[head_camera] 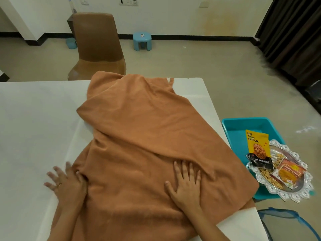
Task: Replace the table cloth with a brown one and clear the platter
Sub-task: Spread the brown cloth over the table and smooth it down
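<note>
Head view: the brown cloth (139, 136) lies rumpled and only partly spread on the white surface (34, 119). It runs at a slant from the far edge down to the near edge, with deep folds through its middle.

The right-hand grip (186, 181) lies flat on top of the cloth near its right side, fingers straight and spread, palm pressing the fabric and holding nothing. The left-hand grip (66, 181) is at the cloth's left border. Its fingers are fanned out over the bare white surface and somewhat blurred, one of them bearing a ring, and its thumb touches the fold of the cloth. It too is apart, not clamped on anything.

Off the right side of the surface, a silver platter (305, 188) with a scalloped rim rests on a teal tub (243, 126). On the platter are a yellow and black almond packet (258, 148), which leans out over the rim towards the tub, an orange packet (288, 173) and a pale snack (267, 174) under them.

Beyond the far edge stands a brown chair (97, 44), with a blue stool (142, 40) by the wall and a dark curtain (291, 32) at the right. A blue mesh basket (286, 221) shows at the lower right.
</note>
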